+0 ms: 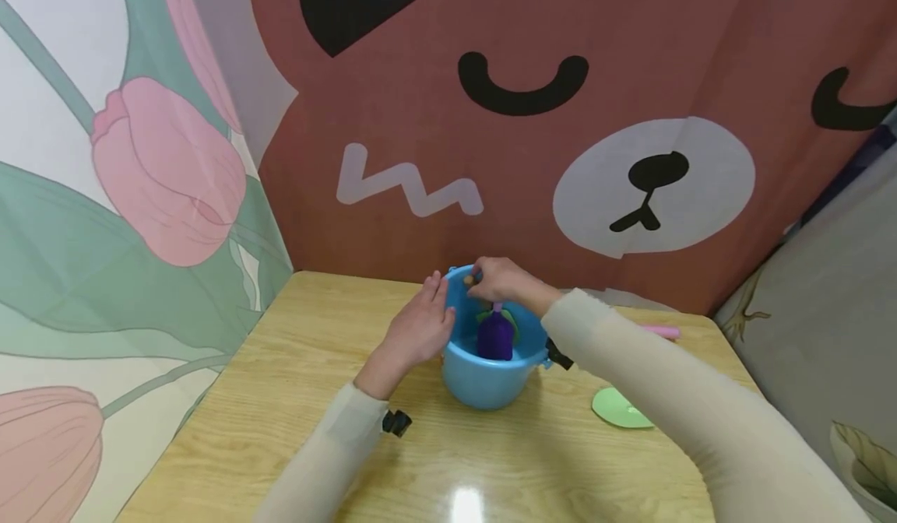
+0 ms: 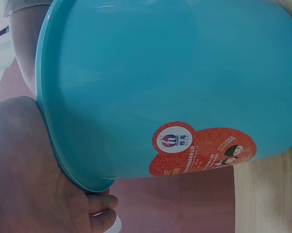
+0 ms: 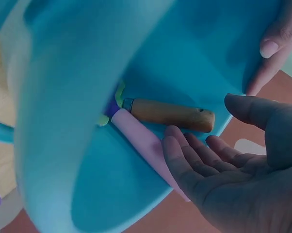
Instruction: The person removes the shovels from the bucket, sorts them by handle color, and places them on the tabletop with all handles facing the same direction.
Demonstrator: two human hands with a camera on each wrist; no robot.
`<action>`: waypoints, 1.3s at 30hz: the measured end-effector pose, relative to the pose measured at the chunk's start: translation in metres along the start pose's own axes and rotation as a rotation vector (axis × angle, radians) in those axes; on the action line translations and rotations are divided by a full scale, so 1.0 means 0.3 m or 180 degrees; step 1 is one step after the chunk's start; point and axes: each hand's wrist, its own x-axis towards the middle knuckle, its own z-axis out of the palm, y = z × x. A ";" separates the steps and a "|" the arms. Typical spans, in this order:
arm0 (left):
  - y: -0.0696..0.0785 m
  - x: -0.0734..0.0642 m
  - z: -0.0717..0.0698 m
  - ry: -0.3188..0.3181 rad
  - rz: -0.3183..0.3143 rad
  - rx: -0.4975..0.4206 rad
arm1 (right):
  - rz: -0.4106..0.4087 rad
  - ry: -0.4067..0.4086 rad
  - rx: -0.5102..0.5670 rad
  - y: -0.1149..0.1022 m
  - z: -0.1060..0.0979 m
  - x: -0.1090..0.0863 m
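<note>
A light-blue bucket (image 1: 483,387) stands on the wooden table. My left hand (image 1: 418,328) rests against its left rim with fingers straight, the thumb reaching over the edge. In the left wrist view, the palm (image 2: 34,165) lies along the rim. Inside the bucket is a purple piece (image 1: 494,338) with green leaf-like parts. A tool's wooden handle (image 3: 172,115) and a pink handle (image 3: 145,145) lean up toward the rim. My right hand (image 1: 508,280) is over the bucket's far side. In the right wrist view, its thumb and fingers are spread beside the wooden handle, which it does not grip.
A flat light-green oval piece (image 1: 620,408) lies on the table (image 1: 336,344) to the right of the bucket. A pink stick-like thing (image 1: 662,332) sits near the back right, partly behind the right sleeve. A curtain with a bear print (image 1: 392,235) hangs behind the table.
</note>
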 end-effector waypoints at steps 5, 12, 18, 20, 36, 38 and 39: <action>0.001 0.002 0.000 -0.0023 -0.0001 -0.0004 | 0.0000 -0.0084 -0.0034 -0.001 -0.012 0.006; 0.000 0.003 -0.010 -0.0027 -0.0038 0.0003 | 0.0086 -0.0167 -0.0033 -0.029 -0.017 0.026; -0.002 0.006 -0.015 -0.0018 -0.0036 -0.0027 | 0.0260 -0.0147 -0.0148 -0.048 -0.012 0.056; -0.001 0.004 -0.016 -0.0042 -0.0018 -0.0027 | 0.0351 -0.0135 -0.0171 -0.052 -0.010 0.065; 0.003 0.004 -0.020 -0.0071 -0.0007 -0.0033 | 0.0570 0.0189 -0.0155 -0.077 0.018 0.091; 0.004 0.004 -0.019 -0.0081 -0.0007 -0.0047 | 0.0566 0.0220 -0.0159 -0.075 0.021 0.094; 0.004 0.004 -0.018 -0.0085 -0.0007 -0.0043 | 0.0560 0.0233 -0.0159 -0.074 0.021 0.095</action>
